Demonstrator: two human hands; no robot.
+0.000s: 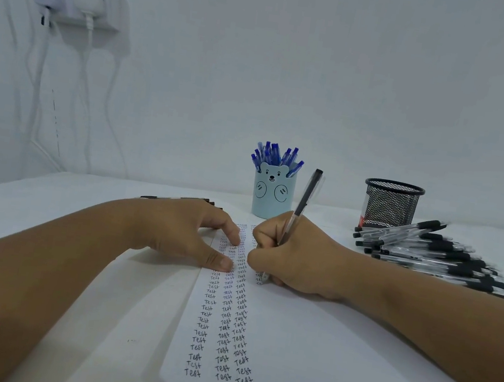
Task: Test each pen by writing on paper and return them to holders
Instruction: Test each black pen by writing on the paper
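— What's the setting?

— A white table (pixel 76 231) against a plain white wall (pixel 325 71), with a sheet of paper (pixel 317 362) lying in front of the person.

— And the pen being tested?

— A black pen (pixel 302 202) with a clear barrel is in the right hand (pixel 296 258). The fingers are curled tightly round its lower barrel, the pen leans away from the person with its cap end up, and its tip meets the paper at the head of a fourth column of writing (three full columns of the word "Test" already run down the sheet).

— What is the other hand doing?

— The left hand (pixel 186 233) lies palm down on the paper's upper left part, fingers fairly straight and holding nothing; thumb and forefinger press on the written columns just beside the right hand. Both forearms rest on the table.

— Where are the other pens?

— A pile of black pens (pixel 436 252) lies on the table to the right. Behind it stands a black mesh holder (pixel 391 207). Near the middle, beyond the hands, a light-blue bear holder (pixel 273 193) is full of blue pens (pixel 276 155). A few dark pens (pixel 178 198) peek out behind the left hand.

— Anything else in the room?

— A white socket shelf (pixel 79 1) on the wall, upper left, with cables (pixel 84 70) hanging from it.
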